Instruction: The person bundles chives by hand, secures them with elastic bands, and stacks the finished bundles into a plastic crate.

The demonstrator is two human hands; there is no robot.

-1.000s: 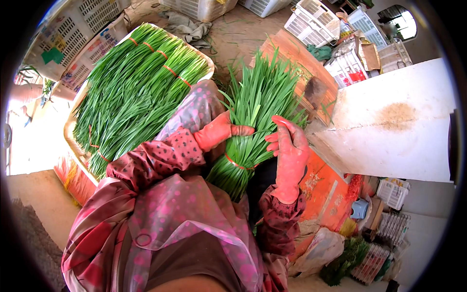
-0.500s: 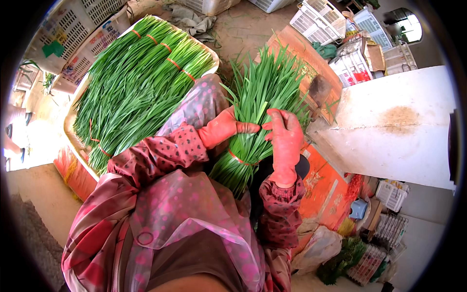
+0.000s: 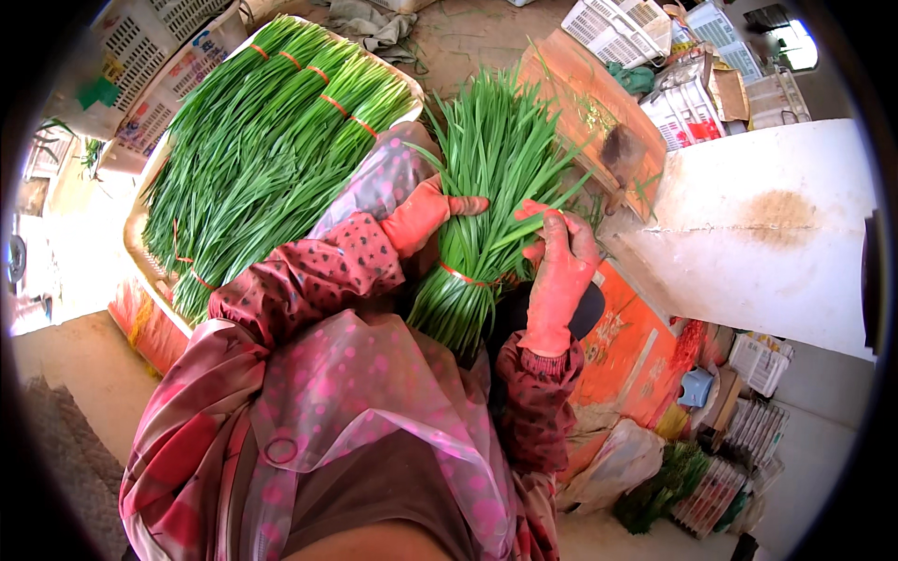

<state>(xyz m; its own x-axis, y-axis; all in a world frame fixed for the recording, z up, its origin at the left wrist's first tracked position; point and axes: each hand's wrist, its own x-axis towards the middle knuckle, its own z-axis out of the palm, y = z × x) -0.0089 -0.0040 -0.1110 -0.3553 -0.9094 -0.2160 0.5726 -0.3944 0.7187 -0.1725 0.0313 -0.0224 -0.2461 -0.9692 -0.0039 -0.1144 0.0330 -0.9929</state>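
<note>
A thick bundle of garlic chives (image 3: pixel 491 140) stands in front of my lap, its leaves fanning away from me. A red band (image 3: pixel 460 275) circles it near the lower end. My left hand (image 3: pixel 419 220), in a pinkish-orange rubber glove, is wrapped round the bundle's left side, thumb across the leaves. At the right side, my right hand (image 3: pixel 559 280), gloved alike, pinches a chive leaf (image 3: pixel 520 232) that slants out of the bundle between thumb and fingertips. Left of my knee, several banded chive bundles (image 3: pixel 253 178) lie side by side in a pale shallow crate (image 3: pixel 137 234).
Beyond the bundle leans a worn wooden board (image 3: pixel 585 79) with leaf scraps. A white slab (image 3: pixel 762 224) juts in from the right. Plastic crates (image 3: pixel 617 28) stand at the back right, others (image 3: pixel 154 70) at the far left. Orange sheeting (image 3: pixel 622 346) lies right of my knee.
My right hand has moved slightly right and turned, drawing a leaf outward from the bundle. My left hand keeps its hold on the bundle. The view has shifted a little.
</note>
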